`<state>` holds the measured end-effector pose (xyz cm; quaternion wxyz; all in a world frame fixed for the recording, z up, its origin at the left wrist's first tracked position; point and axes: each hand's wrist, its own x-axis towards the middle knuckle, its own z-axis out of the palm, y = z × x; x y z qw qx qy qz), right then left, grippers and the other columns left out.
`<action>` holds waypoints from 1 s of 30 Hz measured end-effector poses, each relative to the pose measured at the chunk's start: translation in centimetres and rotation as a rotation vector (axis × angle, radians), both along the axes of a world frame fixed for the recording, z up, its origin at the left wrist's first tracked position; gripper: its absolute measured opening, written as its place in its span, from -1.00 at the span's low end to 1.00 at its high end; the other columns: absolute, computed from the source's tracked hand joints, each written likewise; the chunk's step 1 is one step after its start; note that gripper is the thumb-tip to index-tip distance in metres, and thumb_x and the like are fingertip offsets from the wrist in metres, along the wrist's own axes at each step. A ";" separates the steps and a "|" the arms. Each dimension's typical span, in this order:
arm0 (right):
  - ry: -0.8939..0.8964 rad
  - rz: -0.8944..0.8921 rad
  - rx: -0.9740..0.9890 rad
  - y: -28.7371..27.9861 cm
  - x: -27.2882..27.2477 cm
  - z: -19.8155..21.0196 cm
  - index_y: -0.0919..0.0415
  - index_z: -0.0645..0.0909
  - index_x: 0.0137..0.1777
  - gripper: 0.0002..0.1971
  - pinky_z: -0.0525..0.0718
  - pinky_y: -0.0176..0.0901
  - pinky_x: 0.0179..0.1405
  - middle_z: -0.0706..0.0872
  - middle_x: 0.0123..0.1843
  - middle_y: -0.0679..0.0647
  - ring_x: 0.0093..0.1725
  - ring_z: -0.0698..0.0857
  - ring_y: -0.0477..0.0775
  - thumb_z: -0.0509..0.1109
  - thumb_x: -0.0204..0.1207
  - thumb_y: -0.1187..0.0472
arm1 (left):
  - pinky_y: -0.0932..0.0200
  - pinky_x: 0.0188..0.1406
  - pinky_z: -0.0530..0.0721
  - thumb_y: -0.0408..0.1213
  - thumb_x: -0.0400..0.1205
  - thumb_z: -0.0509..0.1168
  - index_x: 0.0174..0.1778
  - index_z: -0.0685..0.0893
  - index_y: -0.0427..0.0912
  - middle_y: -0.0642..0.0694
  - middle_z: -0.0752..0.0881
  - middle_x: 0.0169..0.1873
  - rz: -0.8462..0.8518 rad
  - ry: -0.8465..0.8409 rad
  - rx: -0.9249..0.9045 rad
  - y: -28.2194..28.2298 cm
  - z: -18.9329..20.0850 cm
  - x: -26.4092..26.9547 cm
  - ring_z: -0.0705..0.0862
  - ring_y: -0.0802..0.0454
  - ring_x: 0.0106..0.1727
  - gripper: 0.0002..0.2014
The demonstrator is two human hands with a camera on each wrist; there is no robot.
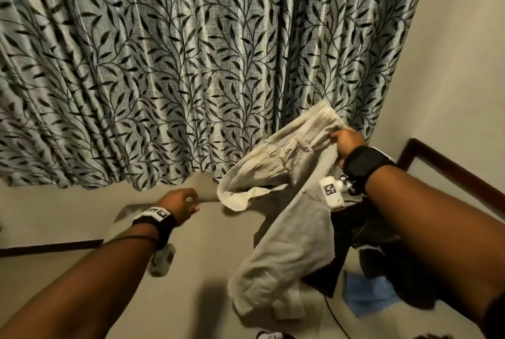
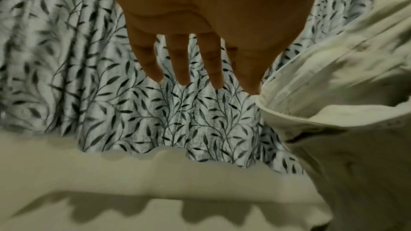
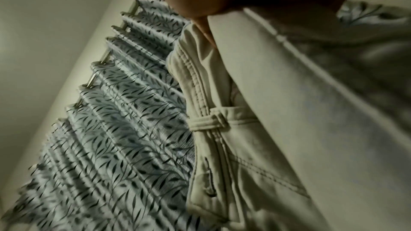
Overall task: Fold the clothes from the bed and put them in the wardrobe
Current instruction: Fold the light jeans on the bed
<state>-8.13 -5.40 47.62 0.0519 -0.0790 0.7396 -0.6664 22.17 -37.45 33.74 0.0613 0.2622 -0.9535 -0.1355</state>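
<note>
Hanging leaf-print curtain (image 1: 191,65) behind beige bed (image 1: 82,270), right grip (image 1: 345,141) clutching pale trousers (image 1: 287,229), left grip (image 1: 180,202) slack

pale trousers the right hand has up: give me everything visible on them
The pale trousers are off-white to light grey, of a sturdy woven cloth like denim or twill. A waistband with a belt loop, double stitching and a pocket seam show. The right hand grips them at the waistband end and holds them up before the leaf-print curtain. They hang unfolded and twisted, one leg opening gaping toward the left hand, which does not hold them. The lower end trails onto the bed, over dark clothes.
</note>
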 end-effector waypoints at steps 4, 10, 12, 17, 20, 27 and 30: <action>-0.076 0.018 -0.026 2.0 1.2 -0.3 0.01 0.82 -0.40 -0.62 0.63 0.18 -0.15 0.74 -0.21 0.35 -0.17 0.69 0.36 0.32 0.42 0.45 | 0.14 0.51 0.43 0.01 0.43 0.65 0.66 0.39 0.09 -0.04 0.46 0.61 -0.185 -0.191 0.014 2.1 0.6 -1.1 0.48 -0.08 0.57 -0.12; -0.035 0.205 -0.123 1.0 5.2 0.5 0.13 0.79 -0.30 -0.58 0.75 0.25 0.05 0.77 -0.29 0.19 -0.12 0.76 0.30 0.21 0.47 0.58 | 0.13 0.67 0.18 -0.04 0.31 0.74 0.77 0.04 0.18 -0.13 0.00 0.79 -0.297 -0.111 0.125 7.1 -0.4 -5.1 0.07 -0.10 0.78 0.24; -0.026 0.268 -0.144 0.7 5.8 1.3 0.16 0.76 -0.18 -0.59 0.79 0.09 0.01 0.80 -0.28 0.17 -0.17 0.79 0.24 0.17 0.48 0.60 | 0.01 0.67 0.26 -0.07 0.26 0.76 0.77 0.02 0.23 -0.11 -0.13 0.79 -0.263 -0.069 0.122 7.3 -0.4 -6.1 0.05 -0.18 0.78 0.29; 0.008 0.348 -0.233 1.2 6.4 2.7 0.18 0.77 -0.01 -0.59 0.71 0.28 0.29 0.83 0.00 0.29 0.12 0.77 0.41 0.16 0.42 0.57 | -0.30 0.66 0.35 0.11 0.08 0.78 0.68 0.10 0.49 0.05 -0.48 0.69 -0.165 -0.051 -0.015 5.1 -0.8 -5.8 -0.13 -0.27 0.77 0.32; -0.039 0.360 -0.381 2.7 6.3 3.7 0.18 0.68 0.01 -0.53 0.83 0.03 -0.02 0.84 -0.24 0.13 -0.15 0.82 0.18 0.03 0.54 0.63 | -0.27 0.61 0.43 0.09 0.11 0.76 0.63 0.25 0.51 0.03 -0.38 0.73 -0.225 -0.100 -0.053 3.6 -0.9 -4.7 -0.07 -0.16 0.75 0.19; 0.440 0.307 0.184 4.9 2.2 3.2 -0.03 0.48 0.58 -0.33 0.71 -0.01 0.23 0.76 0.15 0.07 0.20 0.74 0.25 0.44 0.51 0.47 | 0.07 0.02 0.60 -0.11 0.59 0.49 0.01 0.87 -0.09 -0.21 0.71 0.03 -0.257 0.356 0.003 1.9 4.7 -5.3 0.72 -0.27 0.06 -0.83; 0.841 0.464 0.900 6.9 0.4 3.2 -0.43 0.01 0.72 0.02 0.69 0.02 0.33 0.68 0.45 0.13 0.27 0.73 0.21 0.61 0.43 -0.05 | 0.09 -0.14 0.58 -0.12 0.53 0.55 -0.20 0.84 -0.25 -0.17 0.69 -0.18 -0.296 0.471 0.015 1.2 9.3 -5.9 0.68 -0.15 -0.16 -0.77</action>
